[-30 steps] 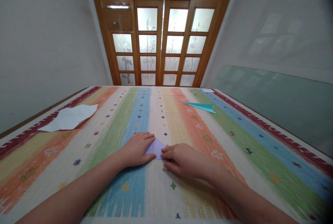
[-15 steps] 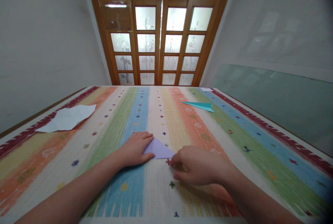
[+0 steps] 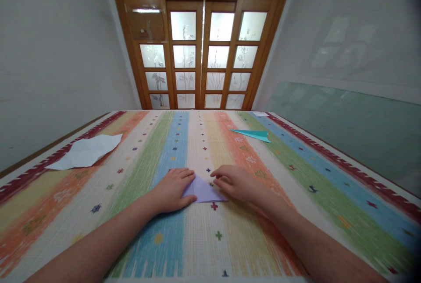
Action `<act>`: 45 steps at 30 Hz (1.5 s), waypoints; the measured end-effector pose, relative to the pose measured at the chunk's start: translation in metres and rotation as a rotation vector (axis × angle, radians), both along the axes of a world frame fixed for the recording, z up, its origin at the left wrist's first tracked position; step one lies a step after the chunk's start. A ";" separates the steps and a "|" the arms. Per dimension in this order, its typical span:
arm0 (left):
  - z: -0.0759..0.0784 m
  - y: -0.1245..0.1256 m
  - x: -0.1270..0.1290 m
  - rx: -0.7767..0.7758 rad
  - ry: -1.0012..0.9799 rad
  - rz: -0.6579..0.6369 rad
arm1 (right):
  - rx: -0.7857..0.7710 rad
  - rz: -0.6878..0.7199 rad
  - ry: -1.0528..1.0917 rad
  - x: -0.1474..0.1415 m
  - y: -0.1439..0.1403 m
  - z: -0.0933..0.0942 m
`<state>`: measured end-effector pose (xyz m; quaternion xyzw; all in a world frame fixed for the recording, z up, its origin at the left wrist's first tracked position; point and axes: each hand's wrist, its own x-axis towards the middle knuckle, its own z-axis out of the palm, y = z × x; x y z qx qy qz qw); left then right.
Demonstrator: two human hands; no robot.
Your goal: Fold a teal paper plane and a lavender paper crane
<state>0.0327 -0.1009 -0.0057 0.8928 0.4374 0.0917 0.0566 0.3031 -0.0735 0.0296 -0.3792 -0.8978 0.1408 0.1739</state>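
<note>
A folded piece of purple paper [image 3: 205, 191], roughly triangular, lies on the striped tablecloth in front of me. My left hand [image 3: 174, 189] rests flat over its left part, with the thumb and fingers spread on the paper; the portion under the palm is hidden. Just off the paper's upper right edge is my right hand [image 3: 233, 182]. Its fingers are bent, the index finger and thumb are slightly apart, and nothing shows between them. The pointed right corner of the paper lies uncovered, below the right hand.
A creased white sheet [image 3: 87, 151] lies at the left of the tablecloth [image 3: 200, 248]. Farther back on the right is a turquoise folded paper plane [image 3: 255, 134]. A small white slip [image 3: 261, 114] lies near the far right corner. Wooden glazed doors [image 3: 202, 55] stand beyond the table.
My right hand has moved away from the paper's right corner, up and slightly left to beside its upper edge. My left hand stays on the paper.
</note>
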 end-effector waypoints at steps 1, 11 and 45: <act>0.000 0.000 0.000 0.002 0.000 -0.003 | 0.025 0.047 0.000 -0.004 0.001 -0.006; -0.001 -0.001 0.000 0.003 0.000 -0.022 | 0.046 0.148 -0.141 -0.018 0.001 -0.035; -0.001 0.002 0.001 0.002 0.074 0.060 | -0.176 0.034 -0.320 0.027 -0.016 0.013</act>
